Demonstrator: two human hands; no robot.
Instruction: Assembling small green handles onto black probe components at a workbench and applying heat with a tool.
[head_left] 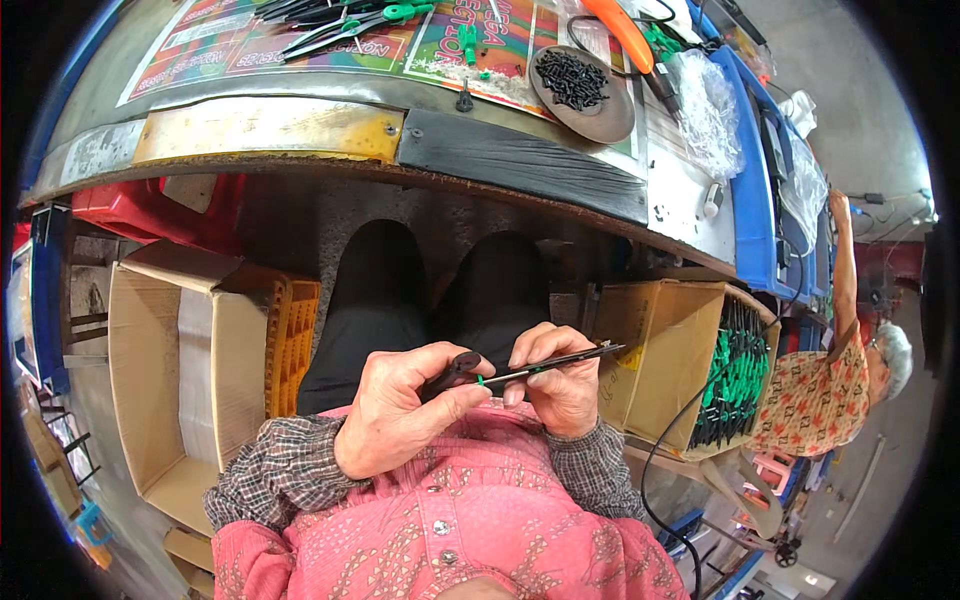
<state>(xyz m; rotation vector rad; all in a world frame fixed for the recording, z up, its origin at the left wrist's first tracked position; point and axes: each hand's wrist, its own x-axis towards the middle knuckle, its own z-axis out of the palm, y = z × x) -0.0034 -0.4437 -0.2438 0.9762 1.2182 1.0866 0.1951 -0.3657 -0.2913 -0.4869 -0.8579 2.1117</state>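
Above my lap, both hands are closed on a slim black pointed tool with a small green piece on it. My left hand grips its thick dark end, with the thumb beside the green piece. Along the thin shaft, my right hand pinches with thumb and fingers, and the tip points to the right. The tool's exact kind does not show. On the table ahead lie several black tools with green handles, along with an upright green piece.
A dish of small black parts and an orange-handled corded tool rest on the table. Cardboard boxes flank me: left, and right with many green-and-black pieces. A blue crate and another person are rightward.
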